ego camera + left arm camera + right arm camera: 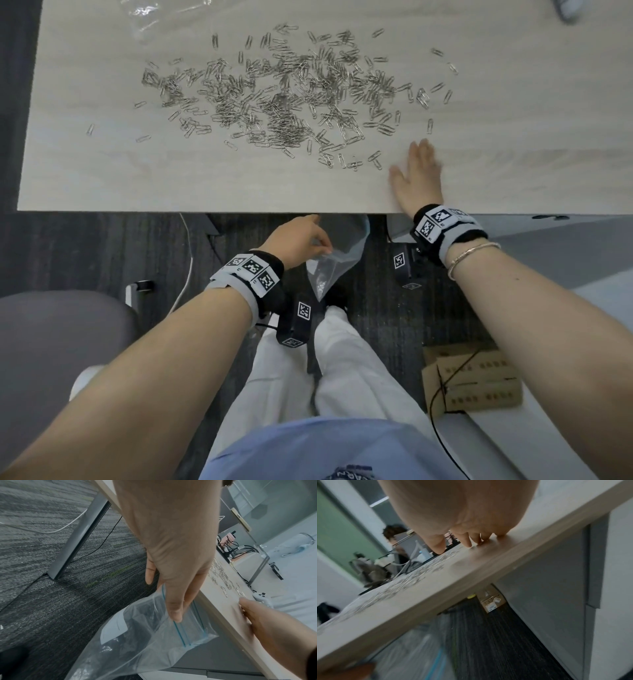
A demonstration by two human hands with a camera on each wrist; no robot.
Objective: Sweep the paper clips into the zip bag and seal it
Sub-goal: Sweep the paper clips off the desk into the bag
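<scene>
Lighting is even and soft; shadows are faint. The right hand point(416, 178) shows motion blur beyond its fingertips. Wrist views are dimmer, edges bent.

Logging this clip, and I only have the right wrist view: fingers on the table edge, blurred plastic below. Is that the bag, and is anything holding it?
Observer: Yes. The left hand pinches the bag at its rim, just below the table edge.
Operator: Is its mouth open?
Observer: Yes. In the left wrist view the two blue zip strips stand apart.
Operator: Any clips inside?
Observer: A few seem to lie at its bottom in the head view. Most clips are scattered on the table beyond the right hand, which lies flat.
</scene>
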